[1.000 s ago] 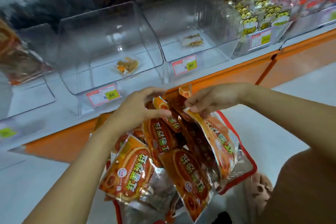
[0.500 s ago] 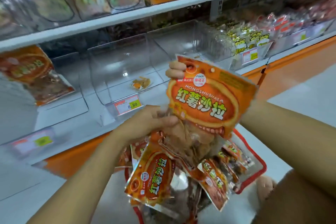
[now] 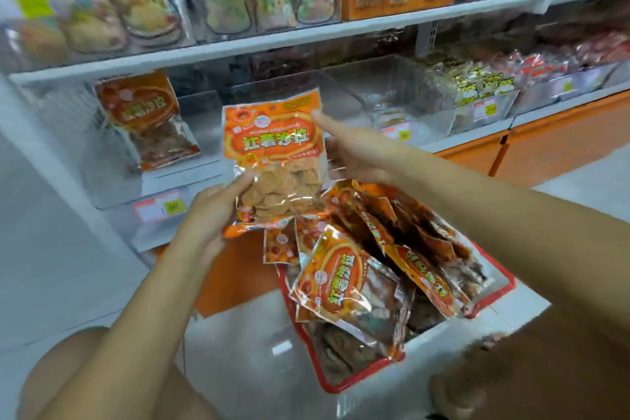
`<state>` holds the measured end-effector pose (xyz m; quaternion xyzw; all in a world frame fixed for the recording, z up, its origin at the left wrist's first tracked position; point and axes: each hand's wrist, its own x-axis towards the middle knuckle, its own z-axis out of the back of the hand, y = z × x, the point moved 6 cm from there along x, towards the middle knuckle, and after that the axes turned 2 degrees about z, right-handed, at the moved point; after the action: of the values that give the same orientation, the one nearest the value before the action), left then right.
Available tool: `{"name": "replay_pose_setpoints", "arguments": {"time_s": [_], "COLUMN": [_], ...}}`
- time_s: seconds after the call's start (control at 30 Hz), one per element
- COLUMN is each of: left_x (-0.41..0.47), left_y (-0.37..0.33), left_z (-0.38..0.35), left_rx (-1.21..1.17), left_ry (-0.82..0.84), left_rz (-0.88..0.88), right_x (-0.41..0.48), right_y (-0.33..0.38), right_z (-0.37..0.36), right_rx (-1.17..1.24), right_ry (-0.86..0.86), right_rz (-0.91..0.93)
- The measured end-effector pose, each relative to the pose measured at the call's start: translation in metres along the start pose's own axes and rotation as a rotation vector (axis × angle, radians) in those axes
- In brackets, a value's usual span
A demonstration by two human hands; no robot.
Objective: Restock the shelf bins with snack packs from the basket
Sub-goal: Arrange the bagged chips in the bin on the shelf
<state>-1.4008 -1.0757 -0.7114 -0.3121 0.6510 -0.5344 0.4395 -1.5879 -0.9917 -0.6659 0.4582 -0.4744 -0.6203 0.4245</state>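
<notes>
in front of the bins (image 3: pixel 344 92), the pack (image 3: pixel 272 147) is now higher than half a second ago, clear of the basket (image 3: pixel 327 384). left hand (image 3: pixel 218 208) pinches its lower edge; right hand (image 3: pixel 351 153) grips its side. binning likely next.

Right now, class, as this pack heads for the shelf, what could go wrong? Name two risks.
1. The left hand holds the pack low and the right hand meets only its side edge; it may flop or slip.
2. Packs pile above the basket rim; one overhangs and could slide out.
</notes>
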Motion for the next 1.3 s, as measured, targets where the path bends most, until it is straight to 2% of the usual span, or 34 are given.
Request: {"name": "replay_pose_setpoints", "arguments": {"time_s": [0.1,0.17,0.33,0.5,0.63,0.73,0.8,0.9,1.0,1.1,1.17,1.3], "left_x": [-0.002,0.001,0.018,0.055,0.104,0.149,0.173,0.209,0.234,0.248,0.265,0.299], "left_y": [-0.013,-0.022,-0.038,-0.049,-0.055,-0.054,-0.05,-0.046,-0.045,-0.048,-0.045,-0.026], "left_z": [0.019,0.029,0.051,0.084,0.117,0.135,0.144,0.164,0.163,0.149,0.138,0.147], "left_rx": [-0.049,-0.056,-0.053,0.059,0.176,0.224,0.338,0.585,0.856,0.949,1.003,1.17], "left_ry": [-0.036,-0.037,-0.054,-0.081,-0.163,-0.211,-0.237,-0.327,-0.296,-0.27,-0.185,-0.17], "left_rz": [0.008,-0.009,-0.022,-0.017,0.018,0.033,0.061,-0.001,-0.089,-0.126,-0.219,-0.128], "right_x": [0.0,0.004,0.034,0.081,0.136,0.177,0.189,0.206,0.226,0.242,0.251,0.264], "right_y": [0.016,0.024,0.035,0.041,0.058,0.069,0.076,0.083,0.088,0.083,0.08,0.081], "right_z": [-0.013,-0.025,-0.044,-0.066,-0.073,-0.077,-0.082,-0.093,-0.111,-0.127,-0.131,-0.133], "right_rx": [-0.263,-0.342,-0.298,-0.212,-0.26,-0.498,-0.61,-0.678,-0.812,-0.874,-0.944,-1.021], "right_ry": [-0.02,-0.002,-0.028,-0.024,-0.213,-0.381,-0.451,-0.489,-0.464,-0.388,-0.365,-0.376], "right_rz": [-0.021,-0.053,-0.126,-0.165,-0.098,-0.01,0.05,0.118,0.16,0.157,0.144,0.141]}}
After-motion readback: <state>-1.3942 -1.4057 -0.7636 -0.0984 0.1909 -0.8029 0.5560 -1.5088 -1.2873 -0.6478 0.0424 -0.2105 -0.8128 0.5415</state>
